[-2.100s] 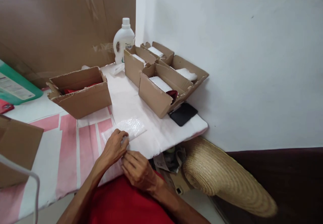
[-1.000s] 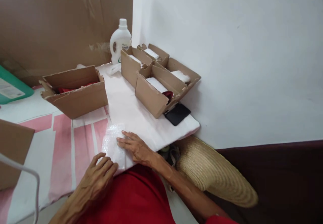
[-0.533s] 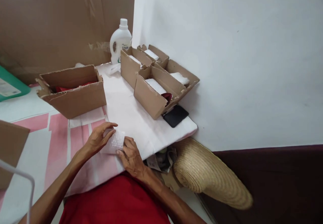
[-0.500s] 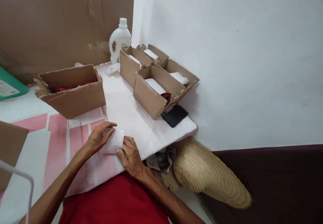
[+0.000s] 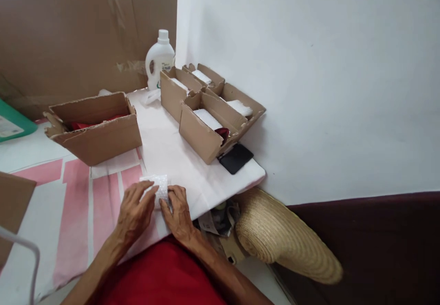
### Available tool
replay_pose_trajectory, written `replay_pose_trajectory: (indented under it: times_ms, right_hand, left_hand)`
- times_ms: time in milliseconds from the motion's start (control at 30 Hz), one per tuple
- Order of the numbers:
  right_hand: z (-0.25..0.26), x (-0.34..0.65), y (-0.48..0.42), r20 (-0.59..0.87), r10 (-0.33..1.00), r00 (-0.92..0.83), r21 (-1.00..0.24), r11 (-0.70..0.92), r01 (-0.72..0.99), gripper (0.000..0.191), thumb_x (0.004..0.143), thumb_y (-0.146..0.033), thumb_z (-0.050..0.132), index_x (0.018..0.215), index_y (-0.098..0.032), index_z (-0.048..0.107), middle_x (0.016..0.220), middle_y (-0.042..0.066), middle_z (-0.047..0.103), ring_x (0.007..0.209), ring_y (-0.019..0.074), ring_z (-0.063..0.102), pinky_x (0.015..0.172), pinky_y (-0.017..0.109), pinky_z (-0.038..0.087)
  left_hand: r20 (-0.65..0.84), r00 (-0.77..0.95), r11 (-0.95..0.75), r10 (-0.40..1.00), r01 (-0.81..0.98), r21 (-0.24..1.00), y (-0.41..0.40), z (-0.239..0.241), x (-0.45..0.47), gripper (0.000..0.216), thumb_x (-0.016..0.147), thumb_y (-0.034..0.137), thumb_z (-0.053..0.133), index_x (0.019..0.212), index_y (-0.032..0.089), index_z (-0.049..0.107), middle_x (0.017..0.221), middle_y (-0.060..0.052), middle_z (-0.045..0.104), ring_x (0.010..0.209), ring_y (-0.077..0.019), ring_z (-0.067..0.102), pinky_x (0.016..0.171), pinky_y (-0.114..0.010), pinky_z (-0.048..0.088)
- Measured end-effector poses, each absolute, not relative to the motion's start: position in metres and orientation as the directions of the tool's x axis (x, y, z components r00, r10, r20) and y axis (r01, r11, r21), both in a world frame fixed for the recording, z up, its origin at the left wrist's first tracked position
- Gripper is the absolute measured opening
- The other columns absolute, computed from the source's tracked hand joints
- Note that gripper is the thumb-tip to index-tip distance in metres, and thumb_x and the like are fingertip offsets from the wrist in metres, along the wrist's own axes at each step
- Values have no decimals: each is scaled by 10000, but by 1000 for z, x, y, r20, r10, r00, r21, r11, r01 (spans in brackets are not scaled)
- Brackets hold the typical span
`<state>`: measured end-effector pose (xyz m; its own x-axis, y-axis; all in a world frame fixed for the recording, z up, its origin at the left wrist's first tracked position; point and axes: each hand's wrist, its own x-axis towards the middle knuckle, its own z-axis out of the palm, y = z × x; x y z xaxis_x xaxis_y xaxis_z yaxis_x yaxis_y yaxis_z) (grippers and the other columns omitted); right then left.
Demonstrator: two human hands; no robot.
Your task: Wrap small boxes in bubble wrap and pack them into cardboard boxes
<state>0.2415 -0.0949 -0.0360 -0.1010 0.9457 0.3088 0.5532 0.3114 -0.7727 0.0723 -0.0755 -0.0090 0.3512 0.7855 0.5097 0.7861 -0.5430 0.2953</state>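
A small packet of white bubble wrap (image 5: 162,187) lies at the front of the cloth-covered table, between my two hands. My left hand (image 5: 136,206) is over its left side, fingers loosely bent and apart, the tips touching the wrap. At the right edge, my right hand (image 5: 177,211) grips the packet between thumb and fingers. Whatever is inside the wrap cannot be made out.
A cardboard box (image 5: 99,140) with red material stands at the left. Joined cardboard boxes (image 5: 199,135) hold white bubble-wrapped pieces, beside a black flat object (image 5: 236,158). Behind stands a white bottle (image 5: 161,60). A straw hat (image 5: 275,236) hangs below the table's right edge.
My left hand has come nearer my body and turned, its fingers now bent over the packet's left side. My right hand stays at the right edge. The view has shifted slightly.
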Motion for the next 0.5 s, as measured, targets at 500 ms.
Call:
replay_pose_trajectory:
  times_ms: [500]
  right_hand:
    - [-44,249,-74,249,840,-482,-403,543,737,798,978,-549,540,1571,-72,302,1617,201,351,1534,326,261,1221,544,307]
  left_hand:
    - [407,345,-407,846,910,75,-82,-77,70,714,974,420,462,1582,106,258,1577,-253,400,1505,-359,324,1170,-537,322]
